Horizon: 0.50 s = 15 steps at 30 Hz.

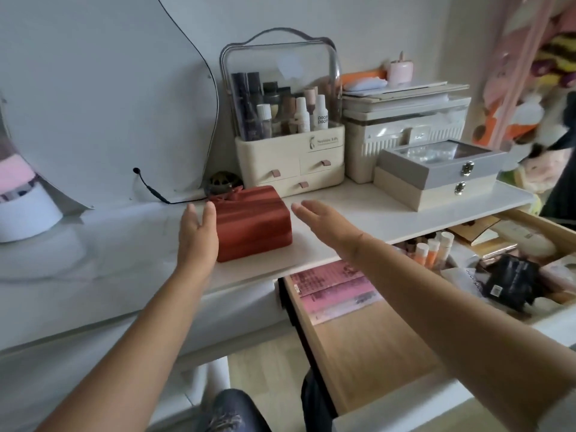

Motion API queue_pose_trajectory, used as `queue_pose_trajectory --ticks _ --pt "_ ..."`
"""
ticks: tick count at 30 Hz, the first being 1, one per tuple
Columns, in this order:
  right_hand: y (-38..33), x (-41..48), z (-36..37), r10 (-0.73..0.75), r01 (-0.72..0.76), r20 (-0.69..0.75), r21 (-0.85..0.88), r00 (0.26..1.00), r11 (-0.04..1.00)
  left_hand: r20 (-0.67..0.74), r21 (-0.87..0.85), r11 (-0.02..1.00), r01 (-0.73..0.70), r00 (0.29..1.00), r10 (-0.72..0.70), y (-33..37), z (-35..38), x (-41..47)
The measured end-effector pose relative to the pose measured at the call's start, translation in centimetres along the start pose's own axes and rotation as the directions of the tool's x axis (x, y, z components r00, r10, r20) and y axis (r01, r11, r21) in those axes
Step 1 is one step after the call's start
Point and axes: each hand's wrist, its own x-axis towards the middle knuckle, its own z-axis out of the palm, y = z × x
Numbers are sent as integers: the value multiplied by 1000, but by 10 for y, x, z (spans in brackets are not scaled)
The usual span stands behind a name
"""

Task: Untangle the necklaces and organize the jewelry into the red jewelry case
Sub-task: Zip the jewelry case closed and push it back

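The red jewelry case (253,222), a closed fabric-covered box, stands on the white vanity top (131,244) near its front edge. My left hand (197,236) is at the case's left side with straight fingers, touching or almost touching it. My right hand (322,224) hovers just right of the case, fingers straight, a small gap between it and the case. Neither hand holds anything. No necklaces or other jewelry are visible.
Behind the case stand a cream cosmetics organizer (288,145) with bottles, a white storage box (405,135), and two stacked latched boxes (436,173). A mirror (103,98) leans at the left. An open wooden drawer (374,338) with pink packets and cosmetics juts out at lower right.
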Motion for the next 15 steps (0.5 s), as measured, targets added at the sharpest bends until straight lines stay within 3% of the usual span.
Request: queue_pose_trajectory --ticks 3,6,15 --pt "-5 30 14 83 -92 63 168 995 981 151 -138 971 197 973 -176 -10 5 27" --pt "-9 38 19 169 -217 145 445 975 869 264 -241 916 321 930 -256 -12 10 32" --pt "4 -20 -31 180 -222 131 560 975 798 404 -407 871 274 910 -98 19 27 -39"
